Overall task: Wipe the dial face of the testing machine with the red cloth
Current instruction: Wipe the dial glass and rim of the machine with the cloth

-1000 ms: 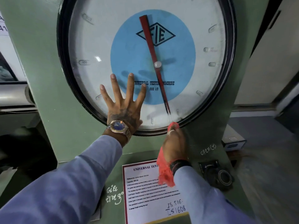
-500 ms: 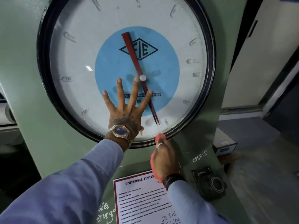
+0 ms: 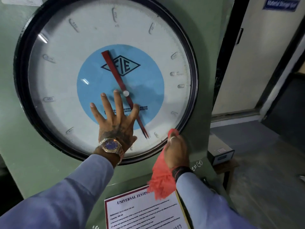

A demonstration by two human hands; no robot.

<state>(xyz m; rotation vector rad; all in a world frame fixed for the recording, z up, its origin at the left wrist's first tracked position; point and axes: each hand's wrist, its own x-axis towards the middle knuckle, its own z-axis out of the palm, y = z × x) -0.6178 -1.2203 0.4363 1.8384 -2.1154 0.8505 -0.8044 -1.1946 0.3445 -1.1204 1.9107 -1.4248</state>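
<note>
While one red cloth [image 3: 162, 177] is bunched in the right hand [image 3: 177, 150], its top tuft presses against the lower right edge of the dial face [image 3: 105, 30], just by the black rim [image 3: 22, 100]; the loose tail hangs down below the wrist over the printed notice [image 3: 145, 210]. That hand's grip is closed around the cloth. The left hand [image 3: 116, 124] lies flat on the glass with fingers spread, holding nothing, its fingertips reaching into the blue centre disc [image 3: 146, 90]. One wristwatch [image 3: 111, 146] sits on the left wrist, one dark band [image 3: 180, 171] on the right. One red pointer [image 3: 115, 71] crosses the disc, its thin end pointing down to the right near the cloth. The dial is set in one green machine panel [image 3: 38, 171]. To the right stands one small grey box [image 3: 220, 153] on a stand, beside a doorway with a blue sign [image 3: 280, 3]. Compared with half a second ago, the cloth hand has slid rightward along the lower rim, away from the pointer tip, and the left hand sits slightly further up the disc. More of the dial's top now shows.
</note>
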